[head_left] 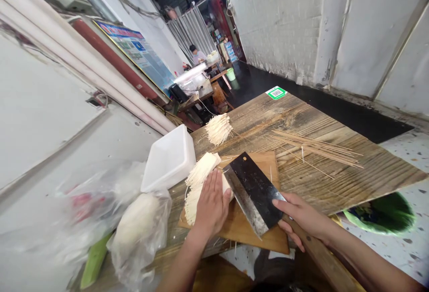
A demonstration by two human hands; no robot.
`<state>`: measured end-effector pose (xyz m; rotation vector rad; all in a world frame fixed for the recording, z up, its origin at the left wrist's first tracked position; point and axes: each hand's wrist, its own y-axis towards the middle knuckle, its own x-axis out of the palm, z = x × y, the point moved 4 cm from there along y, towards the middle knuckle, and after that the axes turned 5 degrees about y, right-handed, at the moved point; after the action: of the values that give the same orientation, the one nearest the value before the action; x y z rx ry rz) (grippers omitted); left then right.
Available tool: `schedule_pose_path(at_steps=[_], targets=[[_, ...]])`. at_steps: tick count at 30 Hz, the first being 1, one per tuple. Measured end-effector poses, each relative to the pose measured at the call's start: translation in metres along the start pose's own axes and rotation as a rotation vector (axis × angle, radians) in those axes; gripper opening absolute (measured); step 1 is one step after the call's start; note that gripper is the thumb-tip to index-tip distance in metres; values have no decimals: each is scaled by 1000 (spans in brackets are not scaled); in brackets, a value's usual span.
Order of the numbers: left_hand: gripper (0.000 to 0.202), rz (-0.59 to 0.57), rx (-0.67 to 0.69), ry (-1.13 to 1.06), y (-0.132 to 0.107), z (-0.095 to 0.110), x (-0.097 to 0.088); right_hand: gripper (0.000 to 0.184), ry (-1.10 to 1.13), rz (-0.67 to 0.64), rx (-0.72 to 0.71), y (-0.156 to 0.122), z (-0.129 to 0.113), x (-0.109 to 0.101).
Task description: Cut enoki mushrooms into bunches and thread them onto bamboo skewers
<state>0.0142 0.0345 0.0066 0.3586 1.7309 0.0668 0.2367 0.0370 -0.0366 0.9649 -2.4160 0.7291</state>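
Note:
My left hand lies flat, fingers stretched and close together, on a pale cream stack of thin pieces with fringed edges. What exactly the stack is, I cannot tell. Beneath it is a wooden cutting board, tilted towards the table's front edge. My right hand grips a cleaver, thumb on the dark blade near the wooden handle. The broad blade is held over the board, to the right of my left hand, its bright edge facing left and down. A similar fringed pale bundle sits farther back on the table.
Thin wooden skewers lie on the wooden table, with a green QR code card at its far corner. To the left are a white plastic tub and a bagged pale lump. A green-lined bin stands right. A person sits far back.

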Motion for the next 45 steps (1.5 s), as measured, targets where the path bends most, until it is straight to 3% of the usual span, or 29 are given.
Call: schedule_pose_path(at_steps=[45], targets=[[58, -6, -11, -47, -1, 0, 2, 35, -9, -4, 95, -3, 2, -4]])
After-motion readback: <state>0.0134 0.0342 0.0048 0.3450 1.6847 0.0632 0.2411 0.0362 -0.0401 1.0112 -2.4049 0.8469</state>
